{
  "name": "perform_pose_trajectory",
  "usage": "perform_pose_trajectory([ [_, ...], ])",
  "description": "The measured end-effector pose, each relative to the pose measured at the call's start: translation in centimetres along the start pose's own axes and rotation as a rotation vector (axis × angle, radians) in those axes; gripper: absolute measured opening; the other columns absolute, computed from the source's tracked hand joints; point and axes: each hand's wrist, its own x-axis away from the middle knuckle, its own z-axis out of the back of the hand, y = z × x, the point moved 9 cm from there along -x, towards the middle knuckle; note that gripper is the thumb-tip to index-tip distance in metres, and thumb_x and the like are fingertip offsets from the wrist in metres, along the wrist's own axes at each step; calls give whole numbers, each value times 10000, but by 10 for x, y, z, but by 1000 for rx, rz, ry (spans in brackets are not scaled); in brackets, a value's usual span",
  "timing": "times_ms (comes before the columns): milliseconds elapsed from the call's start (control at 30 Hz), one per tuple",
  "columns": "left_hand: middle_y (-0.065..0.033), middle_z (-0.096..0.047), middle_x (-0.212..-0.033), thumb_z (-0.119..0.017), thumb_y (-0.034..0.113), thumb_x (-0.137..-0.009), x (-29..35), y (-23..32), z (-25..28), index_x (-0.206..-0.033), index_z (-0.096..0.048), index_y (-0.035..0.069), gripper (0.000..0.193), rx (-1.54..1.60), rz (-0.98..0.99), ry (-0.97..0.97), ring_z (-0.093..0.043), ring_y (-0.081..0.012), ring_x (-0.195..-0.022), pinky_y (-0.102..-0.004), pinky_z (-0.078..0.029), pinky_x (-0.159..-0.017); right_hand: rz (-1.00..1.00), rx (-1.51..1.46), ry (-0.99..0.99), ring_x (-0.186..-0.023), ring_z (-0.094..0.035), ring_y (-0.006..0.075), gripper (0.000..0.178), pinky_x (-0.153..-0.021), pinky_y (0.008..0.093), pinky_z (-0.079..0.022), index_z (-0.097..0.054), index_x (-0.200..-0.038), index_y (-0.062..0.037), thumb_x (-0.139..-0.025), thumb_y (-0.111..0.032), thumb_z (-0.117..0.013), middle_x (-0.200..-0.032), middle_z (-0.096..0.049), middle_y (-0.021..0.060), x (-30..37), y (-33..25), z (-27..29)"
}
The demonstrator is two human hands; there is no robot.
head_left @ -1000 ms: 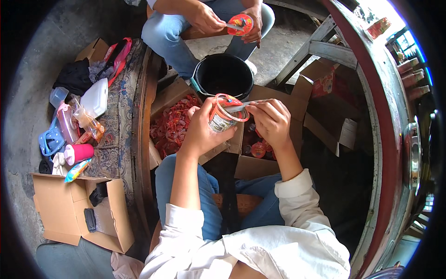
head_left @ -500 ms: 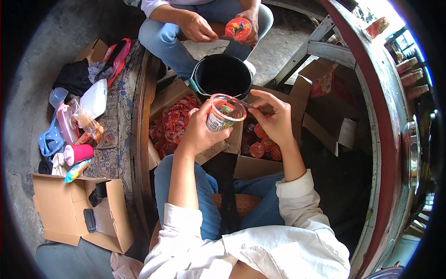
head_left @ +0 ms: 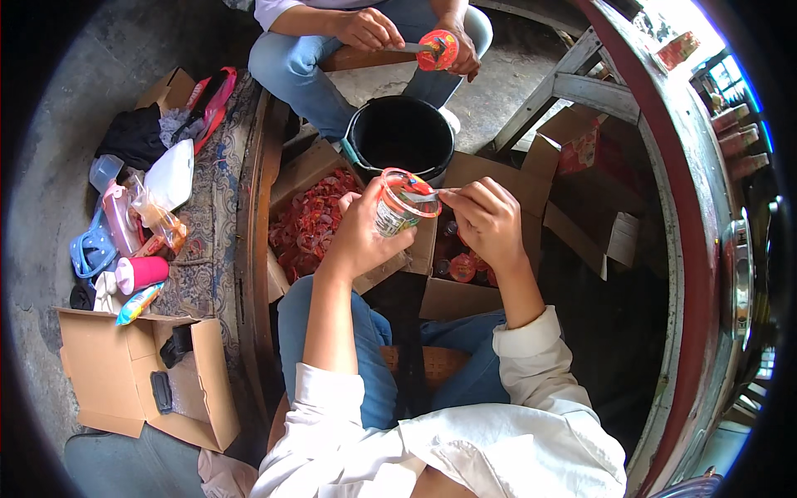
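My left hand [head_left: 365, 232] is wrapped round a clear plastic cup [head_left: 397, 219] with a red rim and a printed side, tilted slightly above the boxes. Shreds of red lid film show inside its mouth. A small knife [head_left: 422, 197] with a flat grey blade is pinched in my right hand [head_left: 486, 212]. The blade lies across the cup's opening at the right rim; its handle is hidden by my fingers. Just beyond the cup stands a black bucket [head_left: 362, 137]. Below my hands, one cardboard box holds red lid scraps [head_left: 311, 220], another red-lidded cups [head_left: 463, 267].
Opposite me, a seated person's hands [head_left: 369, 30] work a similar blade on a red-lidded cup [head_left: 437, 50]. A wooden bench edge [head_left: 251, 199] runs along the left, with bags and bottles beyond. An open carton [head_left: 108, 373] sits lower left; a red-edged wooden table [head_left: 693, 191] curves up the right.
My right hand has turned over and brought the blade into the cup's mouth. The opposite person's cup has tilted and moved slightly right, with their blade now against its lid.
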Motion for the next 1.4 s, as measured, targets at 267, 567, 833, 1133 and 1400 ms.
perform_pose_trajectory([
  [267, -70, -625, -1023, -666, 170, -654, 0, 13, -5, -1171, -481, 54, 561, 216, 45, -39, -585, -180, -996, -354, -358, -952, -44, -42, 40, -618, -539, 184, 229, -552, 300, -470, -670, -840, -69, -620, -8, -655, -711, -570, 13, 1, 2, 3],
  [567, -73, -628, -1011, -698, 156, -647, 1, 10, 0, -1168, -485, 64, 571, 156, -25, 3, -607, -184, -950, -345, -374, -923, -557, -487, -69, -636, -631, 165, 418, -591, 258, -517, -628, -1056, -47, -662, 89, -656, -732, -652, 78, 8, 39, -13],
  [833, -17, -636, -1046, -769, 310, -640, -3, 0, 3, -1172, -491, 140, 624, -37, 27, 65, -596, -172, -981, -352, -279, -880, -152, -86, -67, -612, -567, 183, 368, -563, 302, -488, -629, -1053, -92, -701, 16, -643, -665, -578, 36, -5, 8, 0],
  [1133, -40, -624, -1036, -773, 281, -620, 0, 10, -10, -1146, -513, 117, 609, -8, -25, -20, -598, -215, -972, -375, -268, -948, -100, -20, -79, -582, -526, 175, 403, -542, 314, -470, -623, -1088, -86, -696, 7, -618, -623, -517, 26, -3, -1, -7],
  [1400, -73, -636, -965, -777, 169, -618, 2, 18, -17, -1088, -540, 36, 544, 218, -10, -94, -626, -169, -902, -296, -461, -832, -60, -56, -1, -572, -517, 183, 435, -529, 314, -465, -625, -1089, -83, -663, 8, -624, -626, -509, 22, -1, -2, -2],
])
